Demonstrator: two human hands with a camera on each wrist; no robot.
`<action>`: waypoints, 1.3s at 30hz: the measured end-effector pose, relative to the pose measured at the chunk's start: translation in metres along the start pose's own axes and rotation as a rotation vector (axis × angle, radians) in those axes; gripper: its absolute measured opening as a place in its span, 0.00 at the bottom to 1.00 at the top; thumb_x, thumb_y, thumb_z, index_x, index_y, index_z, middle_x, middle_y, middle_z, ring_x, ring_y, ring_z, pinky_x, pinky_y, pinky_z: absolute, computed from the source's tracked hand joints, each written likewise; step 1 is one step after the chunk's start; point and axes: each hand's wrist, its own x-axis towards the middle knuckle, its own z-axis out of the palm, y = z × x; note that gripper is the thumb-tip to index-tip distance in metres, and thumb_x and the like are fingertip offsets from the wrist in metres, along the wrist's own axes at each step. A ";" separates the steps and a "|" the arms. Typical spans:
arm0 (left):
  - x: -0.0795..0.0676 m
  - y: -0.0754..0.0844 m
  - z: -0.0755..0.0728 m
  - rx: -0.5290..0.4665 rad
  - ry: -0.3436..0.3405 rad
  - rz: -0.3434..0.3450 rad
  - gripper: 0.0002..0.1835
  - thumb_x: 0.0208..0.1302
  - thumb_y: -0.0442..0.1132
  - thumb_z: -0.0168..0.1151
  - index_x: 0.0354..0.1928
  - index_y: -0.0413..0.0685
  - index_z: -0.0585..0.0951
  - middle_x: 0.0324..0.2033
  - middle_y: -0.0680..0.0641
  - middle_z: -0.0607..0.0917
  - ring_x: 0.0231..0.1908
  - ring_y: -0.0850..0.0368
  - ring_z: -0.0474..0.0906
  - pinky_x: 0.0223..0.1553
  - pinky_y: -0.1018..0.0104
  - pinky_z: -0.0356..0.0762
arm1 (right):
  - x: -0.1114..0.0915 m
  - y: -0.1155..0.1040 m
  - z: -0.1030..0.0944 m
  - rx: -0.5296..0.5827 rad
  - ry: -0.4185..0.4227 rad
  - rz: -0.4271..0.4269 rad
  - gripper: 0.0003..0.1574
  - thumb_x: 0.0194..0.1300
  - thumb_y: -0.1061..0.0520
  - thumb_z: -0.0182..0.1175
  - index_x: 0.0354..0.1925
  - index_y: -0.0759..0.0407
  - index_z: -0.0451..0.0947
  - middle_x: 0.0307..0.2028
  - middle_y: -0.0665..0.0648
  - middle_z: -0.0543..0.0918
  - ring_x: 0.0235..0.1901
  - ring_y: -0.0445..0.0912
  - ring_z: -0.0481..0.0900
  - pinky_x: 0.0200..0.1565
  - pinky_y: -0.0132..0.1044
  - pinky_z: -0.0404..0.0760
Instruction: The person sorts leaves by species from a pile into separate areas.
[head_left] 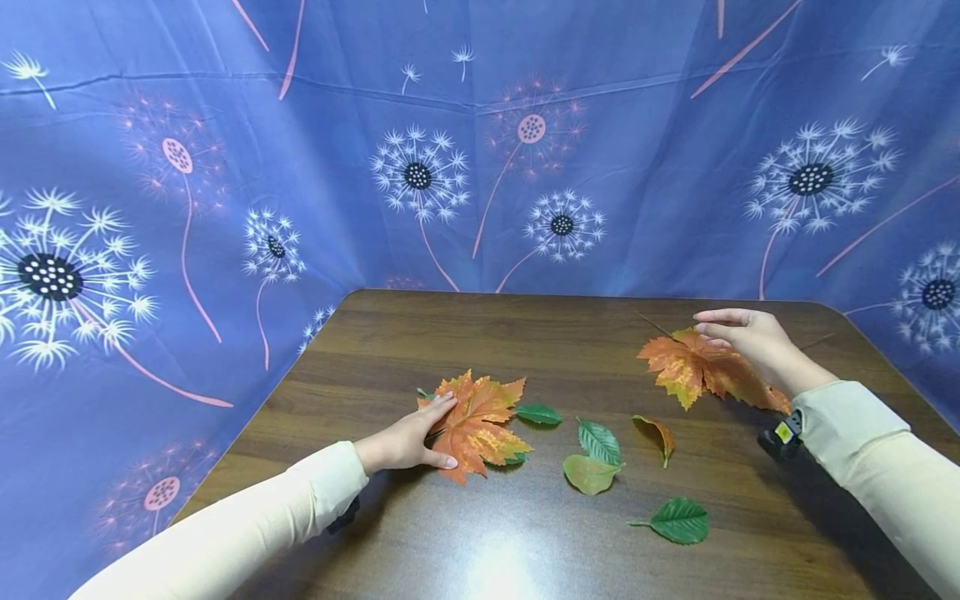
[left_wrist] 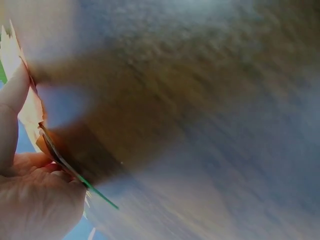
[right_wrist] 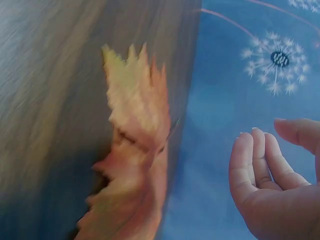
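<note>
My left hand rests on an orange maple leaf, fingers and thumb spread over its left part. Green leaf tips poke out from beneath it. In the left wrist view the thumb and palm lie against the leaf's edge, and a thin green stem sticks out; the other fingers are mostly hidden. On the right, my right hand hovers over more orange maple leaves, fingers loosely bent and holding nothing. The right wrist view shows a gap between this hand and the leaf.
Between the hands lie a green leaf, a yellow-green leaf and a curled orange-brown leaf. A single green leaf lies nearer the front. Blue dandelion-print cloth hangs behind the wooden table.
</note>
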 end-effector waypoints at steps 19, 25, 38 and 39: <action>0.000 0.004 -0.002 -0.006 -0.002 -0.031 0.51 0.56 0.47 0.71 0.74 0.38 0.53 0.75 0.40 0.51 0.75 0.41 0.46 0.70 0.43 0.53 | 0.025 -0.049 0.065 -0.057 -0.192 -0.042 0.31 0.71 0.52 0.56 0.65 0.69 0.66 0.44 0.44 0.85 0.39 0.31 0.83 0.45 0.27 0.80; -0.001 0.006 -0.002 0.005 0.027 -0.020 0.50 0.55 0.45 0.73 0.73 0.35 0.55 0.74 0.38 0.54 0.74 0.40 0.49 0.70 0.43 0.53 | 0.034 -0.057 0.090 0.004 -0.231 -0.046 0.30 0.72 0.57 0.54 0.65 0.73 0.63 0.57 0.66 0.79 0.39 0.32 0.83 0.46 0.29 0.81; -0.002 0.011 0.000 -0.004 0.031 -0.035 0.48 0.55 0.42 0.72 0.73 0.35 0.56 0.74 0.37 0.55 0.73 0.39 0.50 0.70 0.43 0.54 | 0.048 -0.068 0.143 -0.087 -0.400 -0.017 0.32 0.69 0.57 0.58 0.64 0.74 0.65 0.59 0.72 0.76 0.50 0.53 0.83 0.59 0.52 0.75; -0.002 0.011 -0.001 -0.004 0.033 -0.036 0.48 0.55 0.42 0.72 0.73 0.35 0.56 0.74 0.37 0.55 0.73 0.39 0.50 0.70 0.43 0.54 | 0.049 -0.069 0.147 -0.091 -0.417 -0.019 0.32 0.69 0.58 0.58 0.64 0.75 0.65 0.59 0.73 0.75 0.51 0.55 0.83 0.59 0.52 0.75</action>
